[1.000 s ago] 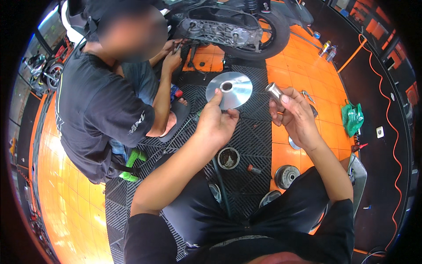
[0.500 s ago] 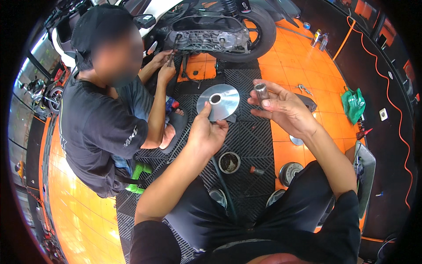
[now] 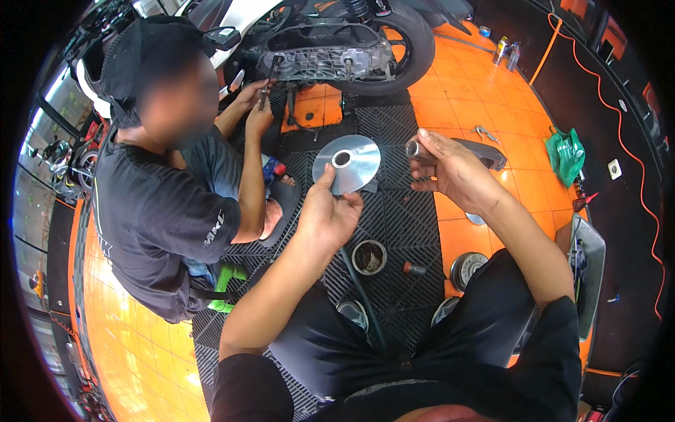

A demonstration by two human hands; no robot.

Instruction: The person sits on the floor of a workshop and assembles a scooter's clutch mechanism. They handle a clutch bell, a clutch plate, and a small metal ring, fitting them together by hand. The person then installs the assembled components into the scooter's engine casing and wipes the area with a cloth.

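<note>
My left hand (image 3: 330, 216) grips a shiny metal pulley disc (image 3: 362, 167) by its lower edge, with the thumb on its face. The disc has a round hole at its centre and is tilted toward me. To its right, my right hand (image 3: 455, 170) is closed around a short metal sleeve (image 3: 415, 150), whose hollow end points left. A gap separates the sleeve from the disc. Below the hands, a round tub (image 3: 384, 261) of dark grease stands on the black ribbed mat (image 3: 404, 309).
A co-worker (image 3: 162, 176) crouches at left, both hands at the opened engine case (image 3: 309, 65) of a scooter. A small red-capped bottle (image 3: 416, 269), a round metal part (image 3: 465, 271), a green bag (image 3: 564, 156) and a grey bin (image 3: 593, 264) lie around me.
My right hand has rolled the sleeve from nearly upright to lying more on its side, its open end now facing left. The left hand keeps the disc in the same pose.
</note>
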